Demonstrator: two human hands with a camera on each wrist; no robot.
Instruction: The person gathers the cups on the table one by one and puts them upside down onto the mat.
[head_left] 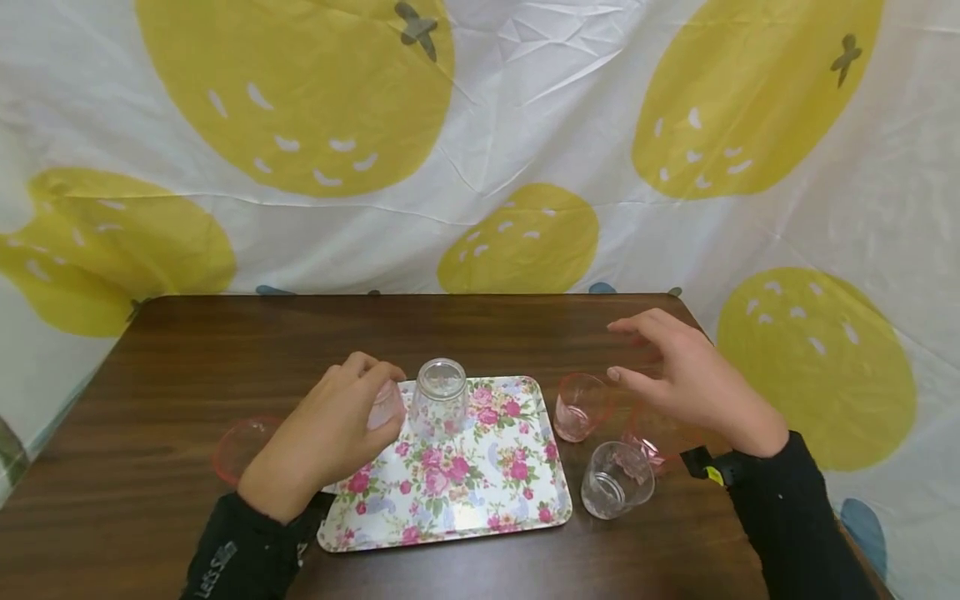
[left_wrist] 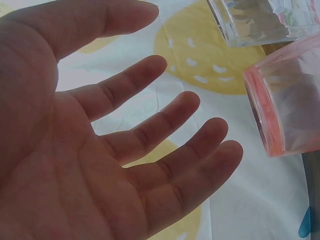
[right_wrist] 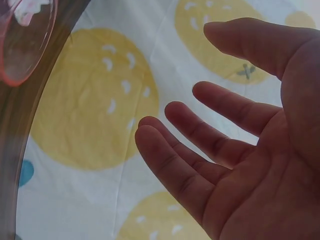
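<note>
A floral tray [head_left: 517, 492] lies on the dark wooden table. On it a clear glass [head_left: 441, 408] stands upside down. Beside that is a pink glass [head_left: 386, 406], partly hidden by my left hand [head_left: 322, 433]. In the left wrist view the left hand [left_wrist: 125, 145] has its fingers spread, with a gap between them and the pink glass [left_wrist: 287, 105]. My right hand [head_left: 690, 379] hovers over the table's right side, fingers loosely bent, holding nothing; the right wrist view shows it apart from a red-rimmed glass [right_wrist: 25, 45].
Right of the tray stand a red-rimmed glass [head_left: 576, 417] and a clear glass [head_left: 611, 487]. Another reddish glass [head_left: 660, 437] is near the right wrist. Left of the tray, a red-rimmed glass [head_left: 240, 446] sits partly behind the left forearm. A fruit-patterned cloth [head_left: 517, 242] hangs behind the table.
</note>
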